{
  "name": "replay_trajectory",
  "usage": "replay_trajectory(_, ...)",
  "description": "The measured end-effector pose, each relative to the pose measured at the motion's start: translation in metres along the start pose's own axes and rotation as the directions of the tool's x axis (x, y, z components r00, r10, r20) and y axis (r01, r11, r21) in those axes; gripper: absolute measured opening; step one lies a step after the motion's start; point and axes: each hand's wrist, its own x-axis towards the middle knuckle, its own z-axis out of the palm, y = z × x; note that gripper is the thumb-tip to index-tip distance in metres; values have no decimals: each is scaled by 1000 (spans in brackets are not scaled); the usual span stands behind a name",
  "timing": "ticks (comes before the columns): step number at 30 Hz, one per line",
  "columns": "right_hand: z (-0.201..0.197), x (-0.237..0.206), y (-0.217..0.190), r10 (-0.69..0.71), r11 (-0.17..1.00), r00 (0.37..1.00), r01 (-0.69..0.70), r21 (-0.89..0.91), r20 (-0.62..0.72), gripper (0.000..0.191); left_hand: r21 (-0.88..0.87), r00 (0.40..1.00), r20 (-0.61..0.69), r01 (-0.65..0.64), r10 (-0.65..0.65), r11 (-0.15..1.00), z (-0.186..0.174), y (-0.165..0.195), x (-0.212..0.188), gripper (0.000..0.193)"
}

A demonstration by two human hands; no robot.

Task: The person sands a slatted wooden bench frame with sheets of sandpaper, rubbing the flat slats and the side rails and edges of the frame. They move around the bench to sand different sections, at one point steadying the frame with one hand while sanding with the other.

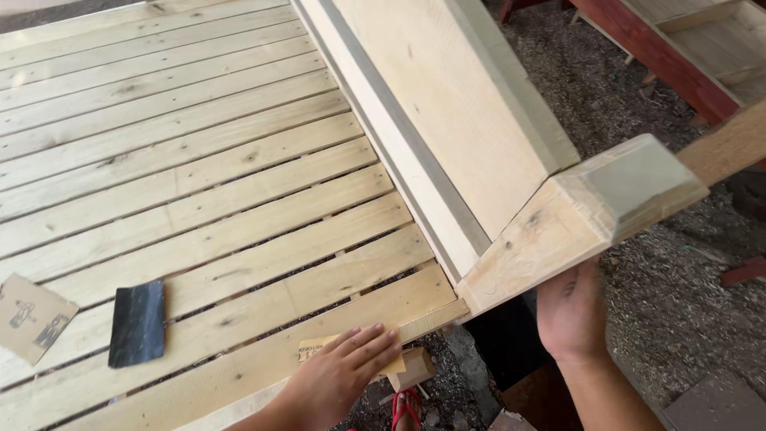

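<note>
Sandpaper (319,349), a tan folded sheet, lies flat under the left hand (339,375) on the nearest slat of a slatted wooden bed frame (199,160). That frame of pale, unfinished planks fills the ground ahead of and to the left of the left fingers (375,339), its slats running with narrow gaps between them. A tall side panel (447,104) of the same pale wood rises ahead of both hands and meets a square corner post (582,215) with a bevelled cap, which stands just above the right hand (570,311). Gravel-strewn ground (670,311) spreads to the right of the right hand, and a red-painted wooden piece (654,48) lies far beyond it. On the slats well to the left of the left fingers rests a black scraper-like sheet (137,323), and farther left still a brown cardboard scrap (32,318) at the edge of view. A small wood offcut (415,369) sits just right of the left fingers, below the frame's edge.

The left fingers are spread flat and press down on the sandpaper, gripping nothing else. The right hand is raised against the underside of the corner post with its back to the camera; whether its fingers are curled or open cannot be told.
</note>
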Motion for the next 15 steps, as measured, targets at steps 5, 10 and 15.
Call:
replay_trajectory(5, -7, -5, 16, -8, 998, 997, 12, 56, -72, 67, -25, 997, -66, -53, 52, 998, 21, 15, 81, 80)
replay_trajectory(10, -4, -32, 38, -32, 999, 971, 30, -14, -236, 62, -101, 995, -53, -92, 86, 991, 23, 6, 64, 76)
replay_trajectory(15, 15, -82, 63, 181, 947, 840, -289, -140, -512, 60, 16, 984, -63, -169, 169, 986, 6, -22, -17, 70)
